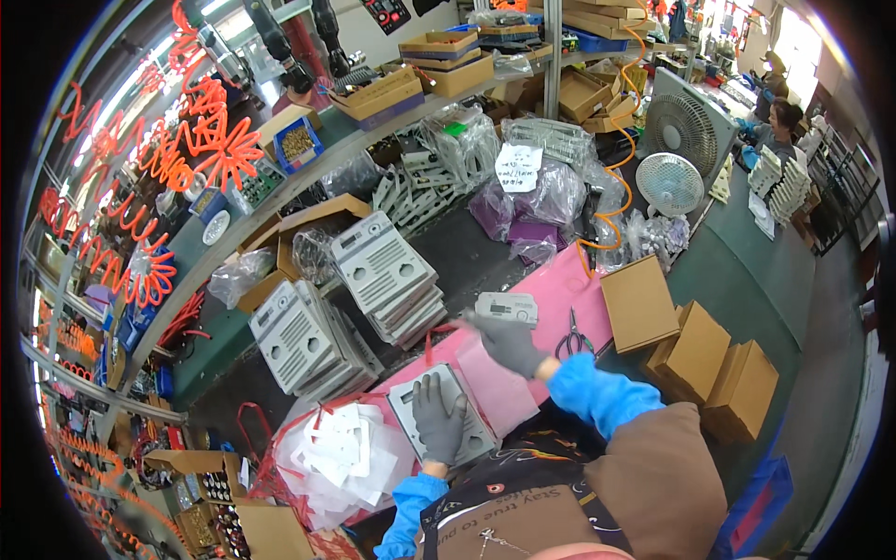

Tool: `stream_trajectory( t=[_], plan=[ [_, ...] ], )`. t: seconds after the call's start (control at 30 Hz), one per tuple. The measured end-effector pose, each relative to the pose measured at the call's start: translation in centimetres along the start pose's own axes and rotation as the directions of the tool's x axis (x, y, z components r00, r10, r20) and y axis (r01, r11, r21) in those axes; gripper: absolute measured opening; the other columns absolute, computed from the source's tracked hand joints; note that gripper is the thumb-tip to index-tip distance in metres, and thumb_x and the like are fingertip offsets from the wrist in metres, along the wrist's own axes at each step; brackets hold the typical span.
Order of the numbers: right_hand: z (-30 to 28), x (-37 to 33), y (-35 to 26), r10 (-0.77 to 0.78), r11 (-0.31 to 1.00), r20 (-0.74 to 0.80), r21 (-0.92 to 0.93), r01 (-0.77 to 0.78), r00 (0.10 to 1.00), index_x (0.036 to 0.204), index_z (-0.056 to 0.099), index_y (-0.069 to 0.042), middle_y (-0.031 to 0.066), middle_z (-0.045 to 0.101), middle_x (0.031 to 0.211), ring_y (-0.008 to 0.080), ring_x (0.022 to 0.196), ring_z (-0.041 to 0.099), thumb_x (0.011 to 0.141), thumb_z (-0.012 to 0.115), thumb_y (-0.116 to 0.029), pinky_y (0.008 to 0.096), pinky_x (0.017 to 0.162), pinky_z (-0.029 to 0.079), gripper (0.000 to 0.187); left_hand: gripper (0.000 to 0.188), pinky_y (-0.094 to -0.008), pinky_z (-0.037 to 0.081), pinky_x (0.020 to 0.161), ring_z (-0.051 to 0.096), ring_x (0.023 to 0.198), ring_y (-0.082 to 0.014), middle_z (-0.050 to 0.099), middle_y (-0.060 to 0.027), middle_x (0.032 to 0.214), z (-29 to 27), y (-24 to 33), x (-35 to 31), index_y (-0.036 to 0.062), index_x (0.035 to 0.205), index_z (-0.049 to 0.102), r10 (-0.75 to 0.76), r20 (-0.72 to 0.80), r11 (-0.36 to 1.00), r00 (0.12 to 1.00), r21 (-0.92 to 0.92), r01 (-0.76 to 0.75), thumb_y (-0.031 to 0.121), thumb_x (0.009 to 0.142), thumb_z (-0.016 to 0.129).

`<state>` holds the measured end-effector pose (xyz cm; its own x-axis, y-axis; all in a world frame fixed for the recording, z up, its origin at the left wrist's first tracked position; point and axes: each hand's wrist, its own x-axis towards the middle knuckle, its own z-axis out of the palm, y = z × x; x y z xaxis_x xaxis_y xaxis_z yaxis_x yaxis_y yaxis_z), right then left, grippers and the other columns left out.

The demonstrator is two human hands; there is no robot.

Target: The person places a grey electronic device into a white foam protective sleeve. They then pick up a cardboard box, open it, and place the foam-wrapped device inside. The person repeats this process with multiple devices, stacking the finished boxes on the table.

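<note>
My left hand (437,420), in a grey glove, lies flat with fingers spread on a light grey panel (478,439) with cut-outs. My right hand (509,345), also gloved, hovers over the pink mat (560,280); its fingertips are blurred, and whether they hold anything does not show. Just beyond it lies a small grey faceplate (507,307) with a dark window. Black-handled scissors (574,336) rest right of that hand. A translucent pink sheet (495,383) lies between my hands. White cut-out sheets (338,443) are heaped left of the panel.
Two stacks of grey panels, a left one (294,341) and a right one (387,271), stand beyond my left hand. Brown cardboard boxes (639,303) sit at the right. A fan (686,121) and purple wrapped parts (532,205) are farther back. Orange coiled hoses (224,149) hang at left.
</note>
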<state>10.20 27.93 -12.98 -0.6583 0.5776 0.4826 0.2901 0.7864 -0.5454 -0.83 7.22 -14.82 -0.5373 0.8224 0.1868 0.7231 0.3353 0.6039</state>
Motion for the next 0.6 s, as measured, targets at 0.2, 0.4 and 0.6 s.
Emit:
stream_trajectory(
  t=[0.2,0.4,0.6],
  plan=[
    [-3.1,-5.1,-11.4,0.322,0.754,0.221,0.529,-0.39,0.921,0.132,0.059,-0.013,0.0122,0.071,0.095,0.0259,0.091,0.071,0.099,0.056,-0.023,0.0359,0.077,0.055,0.035,0.023,-0.0247,0.047,0.064,0.059,0.067,-0.0112,0.063,-0.0058,0.079,-4.7,2.9,2.8,-0.0035,0.118,0.058,-0.106,0.16,0.538,0.981,-0.821,0.192,0.01,0.099,0.054],
    [-3.1,-5.0,-13.1,0.402,0.767,0.273,0.421,-0.485,0.874,0.135,0.055,-0.013,0.011,0.07,0.099,0.0243,0.091,0.07,0.097,0.058,-0.02,0.0331,0.075,0.055,0.039,0.019,-0.0264,0.047,0.066,0.058,0.072,-0.0129,0.062,-0.006,0.081,-5.1,2.2,2.7,-0.0008,0.106,0.06,-0.136,0.055,0.686,0.989,-0.715,0.135,0.016,0.097,0.059],
    [-2.4,-4.8,-14.5,0.047,0.979,0.042,0.196,-0.054,0.998,0.13,0.058,-0.015,0.0102,0.07,0.089,0.0274,0.078,0.07,0.092,0.058,-0.012,0.0351,0.064,0.055,0.039,0.038,-0.0307,0.05,0.077,0.059,0.085,-0.0144,0.062,-0.0066,0.092,-6.6,4.2,0.6,-0.0009,0.107,0.056,-0.075,0.142,0.567,0.987,-0.808,0.16,0.028,0.089,0.072]
  ],
)
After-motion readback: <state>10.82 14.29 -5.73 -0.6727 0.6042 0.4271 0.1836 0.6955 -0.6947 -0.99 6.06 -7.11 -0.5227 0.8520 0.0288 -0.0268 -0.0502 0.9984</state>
